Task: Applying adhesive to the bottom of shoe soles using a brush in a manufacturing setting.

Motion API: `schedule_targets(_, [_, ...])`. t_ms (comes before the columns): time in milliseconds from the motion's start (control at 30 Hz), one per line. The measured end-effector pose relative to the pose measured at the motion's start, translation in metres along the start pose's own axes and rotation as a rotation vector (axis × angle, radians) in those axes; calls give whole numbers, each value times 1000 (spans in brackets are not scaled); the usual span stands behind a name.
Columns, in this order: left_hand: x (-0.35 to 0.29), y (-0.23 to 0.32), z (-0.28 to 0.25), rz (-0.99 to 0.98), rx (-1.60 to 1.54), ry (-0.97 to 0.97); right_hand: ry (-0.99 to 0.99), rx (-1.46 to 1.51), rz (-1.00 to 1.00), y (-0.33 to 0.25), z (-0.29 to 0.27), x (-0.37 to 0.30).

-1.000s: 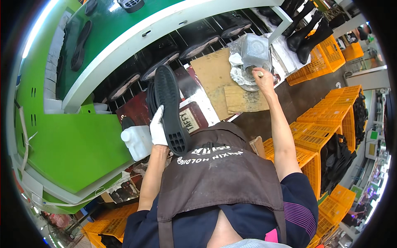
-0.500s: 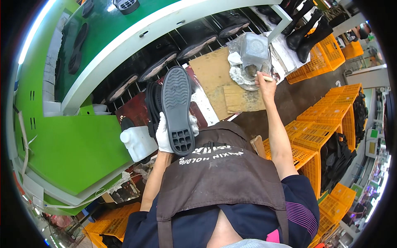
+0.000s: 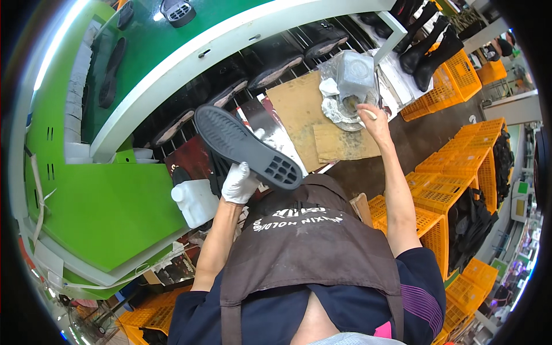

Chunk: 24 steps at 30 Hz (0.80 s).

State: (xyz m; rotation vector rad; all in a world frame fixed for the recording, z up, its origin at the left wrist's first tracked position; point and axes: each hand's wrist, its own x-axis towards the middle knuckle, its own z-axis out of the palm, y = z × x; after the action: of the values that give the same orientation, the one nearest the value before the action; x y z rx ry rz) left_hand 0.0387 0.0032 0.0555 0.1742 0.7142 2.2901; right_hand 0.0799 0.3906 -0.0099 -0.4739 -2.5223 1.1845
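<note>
My left hand [image 3: 238,185], in a white glove, is closed on a dark grey shoe sole [image 3: 238,144]. The sole is tilted, its ridged tread and square-holed heel facing up, with the heel pointing lower right. Over at the right, my bare right hand [image 3: 376,125] pinches a slim tool with a pale handle [image 3: 369,114]; its working end cannot be made out. That hand is just beside the opening of a translucent plastic jug [image 3: 354,75], which is wrapped in crumpled plastic film and stands on a brown cardboard sheet [image 3: 296,109].
Black boots with pale soles lie along a rack [image 3: 276,72] behind a white rail [image 3: 218,46]. A white plastic jug [image 3: 196,202] stands by the green machine panel [image 3: 103,213]. Orange crates [image 3: 440,184] line the right side, and black boots [image 3: 422,57] stand at the far right.
The sole has swung from upright to a slant, its toe moving left and its heel right. My right hand has shifted slightly right and down, its tool drawn back from the jug's opening.
</note>
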Motion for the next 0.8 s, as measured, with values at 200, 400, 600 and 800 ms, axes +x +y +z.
schedule_targets(200, [8,-6,-14,11,172,44,-365,-219,-103,-4,-15,6])
schedule_targets(400, [22,5,-15,85,242,69,-368,-100,-166,-21,-40,2])
schedule_targets(600, [38,21,8,91,488,176,-24,533,239,-45,-45,-14])
schedule_targets(800, [48,9,26,337,814,102,166,1149,86,-128,-30,-37])
